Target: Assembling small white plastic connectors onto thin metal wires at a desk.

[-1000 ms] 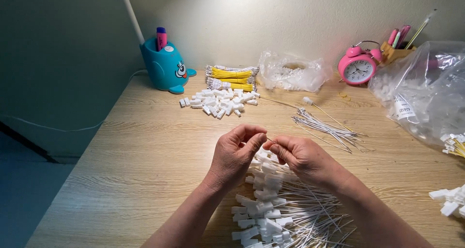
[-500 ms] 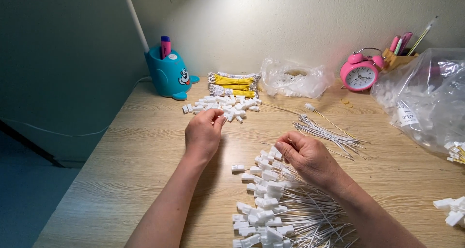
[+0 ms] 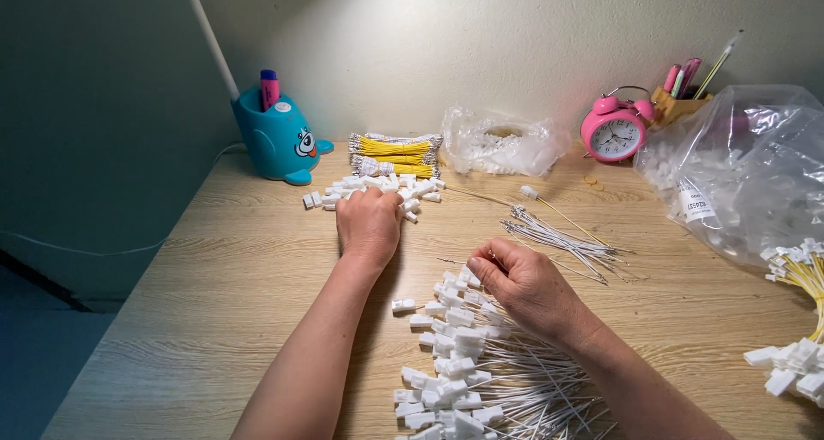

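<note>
My left hand [image 3: 369, 225] reaches the loose white connectors [image 3: 378, 189] right of the blue pen holder [image 3: 276, 139] — grip hidden — my right hand [image 3: 524, 285] pinching a thin wire [image 3: 459, 262].

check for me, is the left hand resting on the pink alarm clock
No, the left hand lies on the pile of white connectors, far from the pink alarm clock.
</note>
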